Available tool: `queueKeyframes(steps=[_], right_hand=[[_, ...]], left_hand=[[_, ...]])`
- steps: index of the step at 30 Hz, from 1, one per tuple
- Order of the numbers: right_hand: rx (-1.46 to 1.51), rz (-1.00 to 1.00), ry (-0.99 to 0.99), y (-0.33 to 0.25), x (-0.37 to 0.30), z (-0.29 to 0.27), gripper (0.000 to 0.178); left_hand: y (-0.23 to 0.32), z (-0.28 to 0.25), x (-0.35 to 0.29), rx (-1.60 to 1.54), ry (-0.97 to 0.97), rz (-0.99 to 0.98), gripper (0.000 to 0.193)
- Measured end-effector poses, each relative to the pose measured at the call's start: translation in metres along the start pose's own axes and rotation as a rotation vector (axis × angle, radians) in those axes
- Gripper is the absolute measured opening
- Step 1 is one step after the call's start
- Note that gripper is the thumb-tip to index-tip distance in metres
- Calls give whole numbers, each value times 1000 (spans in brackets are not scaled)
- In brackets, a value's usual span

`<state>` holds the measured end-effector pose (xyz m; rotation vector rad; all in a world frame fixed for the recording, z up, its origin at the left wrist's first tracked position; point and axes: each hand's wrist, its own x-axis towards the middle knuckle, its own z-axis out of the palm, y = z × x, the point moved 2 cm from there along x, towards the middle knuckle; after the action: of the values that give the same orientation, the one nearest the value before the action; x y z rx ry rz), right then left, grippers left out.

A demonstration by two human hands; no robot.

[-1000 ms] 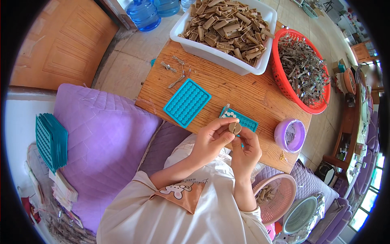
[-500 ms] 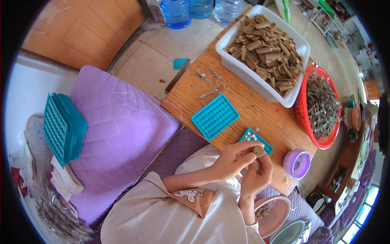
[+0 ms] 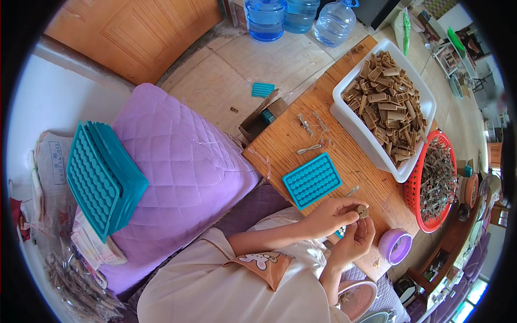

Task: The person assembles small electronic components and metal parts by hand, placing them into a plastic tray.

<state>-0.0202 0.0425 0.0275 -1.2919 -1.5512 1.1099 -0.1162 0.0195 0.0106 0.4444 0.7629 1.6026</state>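
Observation:
My left hand [image 3: 331, 216] and my right hand [image 3: 353, 245] meet over the near right part of the wooden table. Between their fingertips both pinch a small brown piece [image 3: 363, 211] with a rounded end; fingers cover much of it. Under the hands sits a small teal tray with white bits [image 3: 340, 231], mostly hidden. To the left of the hands lies a teal tray with rows of moulded hollows [image 3: 312, 180]. A purple bowl [image 3: 395, 246] stands just right of my right hand.
A white tub [image 3: 368, 146] heaped with brown pieces and a red basket [image 3: 412, 191] of tangled thin strands line the table's far right side. Small clear-wrapped bits [image 3: 305, 125] lie near its left edge. Teal trays [image 3: 107, 183] are stacked on a purple quilted cover [image 3: 183, 151]; a pink basket [image 3: 358, 299] is below.
The view has shifted, so the scene sits lower and further right. My hands still pinch the brown piece, which has turned, and now cover more of the tray beneath them.

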Motion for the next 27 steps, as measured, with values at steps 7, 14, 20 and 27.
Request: queueKeyframes(steps=[7, 14, 20, 27], right_hand=[[84, -28, -18, -3, 1, -2, 25], [45, 35, -144, -5, 3, -25, 23], [48, -43, -214, -11, -3, -38, 23], [-241, -338, -462, -1, 3, -57, 22]], left_hand=[[-4, -4, -2, -46, -41, 54, 31], [-12, 12, -9, 98, -34, 47, 31], [-17, 43, -20, 690, 76, 373, 36], [-37, 56, -14, 703, 81, 631, 34]])
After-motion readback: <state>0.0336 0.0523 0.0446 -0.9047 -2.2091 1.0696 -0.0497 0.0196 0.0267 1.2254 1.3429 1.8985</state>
